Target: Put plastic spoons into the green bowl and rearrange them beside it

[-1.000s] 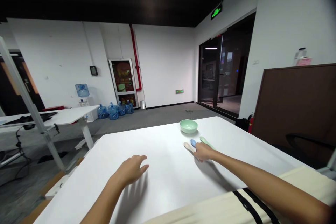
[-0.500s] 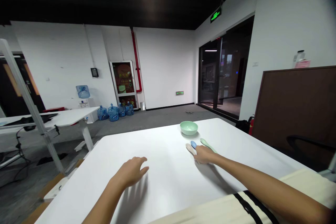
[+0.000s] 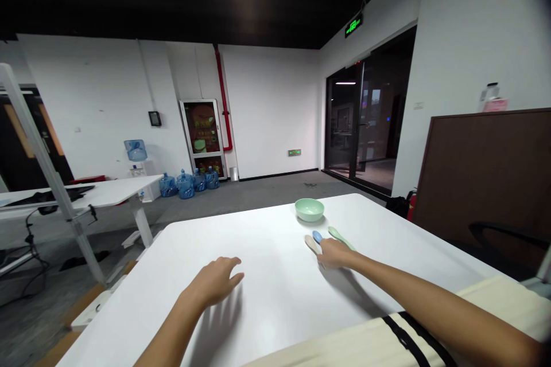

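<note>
My right hand [image 3: 336,253] reaches over the table with closed fingers, their tips at the handle of a beige spoon [image 3: 311,243]; the grip is partly hidden. A blue spoon [image 3: 317,236] shows its bowl just beyond my knuckles, its handle covered by the hand. On the right side of that hand lies a light green spoon [image 3: 338,235]. Behind the spoons stands a pale green bowl [image 3: 309,210], upright. My left hand [image 3: 217,281] hovers above the left part of the white table [image 3: 267,241], fingers apart, holding nothing.
A second white table [image 3: 116,192] with dark cloth stands to the left, beside a metal post [image 3: 47,160]. Blue water bottles [image 3: 186,184] stand on the floor near the wall. A brown partition [image 3: 486,172] rises at the right.
</note>
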`<state>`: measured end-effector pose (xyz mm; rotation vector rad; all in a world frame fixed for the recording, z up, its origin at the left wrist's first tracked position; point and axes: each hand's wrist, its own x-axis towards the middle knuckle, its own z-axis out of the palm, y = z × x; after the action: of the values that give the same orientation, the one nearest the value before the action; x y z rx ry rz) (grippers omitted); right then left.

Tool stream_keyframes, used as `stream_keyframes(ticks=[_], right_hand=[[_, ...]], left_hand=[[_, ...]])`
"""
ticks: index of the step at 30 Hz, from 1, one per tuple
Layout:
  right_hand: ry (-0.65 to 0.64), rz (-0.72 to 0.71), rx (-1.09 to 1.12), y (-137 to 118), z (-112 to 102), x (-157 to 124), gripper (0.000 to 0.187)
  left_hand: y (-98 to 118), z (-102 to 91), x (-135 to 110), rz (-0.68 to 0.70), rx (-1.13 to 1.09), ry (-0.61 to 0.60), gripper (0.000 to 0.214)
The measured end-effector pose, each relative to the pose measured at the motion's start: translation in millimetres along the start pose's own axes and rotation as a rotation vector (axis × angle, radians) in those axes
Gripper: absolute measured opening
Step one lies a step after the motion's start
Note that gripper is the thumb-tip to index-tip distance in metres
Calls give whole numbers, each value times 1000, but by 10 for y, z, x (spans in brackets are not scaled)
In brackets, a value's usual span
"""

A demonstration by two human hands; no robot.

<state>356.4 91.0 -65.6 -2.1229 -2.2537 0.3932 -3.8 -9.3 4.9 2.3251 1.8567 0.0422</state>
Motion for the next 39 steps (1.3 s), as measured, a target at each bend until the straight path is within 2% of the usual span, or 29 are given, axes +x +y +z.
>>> stream_keyframes(ticks=[5,13,24,28,34,39], right_hand=[[18,-2,-33,10,-63,-4,22],[174,68,-75,139,-123,56,33],[78,78,-82,227,36,155,24],[85,73,-61,245,34,156,22],[161,65,3,125,-123,96,23],[170,-52,40,-141,-214,37,29]], left_hand=[[17,-7,-10,-6,-1,-8,58],[-26,38,18,-1,-5,-5,58],[-21,26,19,-1,-6,0,57],[-15,22,19,-4,-14,-5,58],[27,-29,-26,3,-13,10,57],[56,-54,-66,5,-14,34,53]])
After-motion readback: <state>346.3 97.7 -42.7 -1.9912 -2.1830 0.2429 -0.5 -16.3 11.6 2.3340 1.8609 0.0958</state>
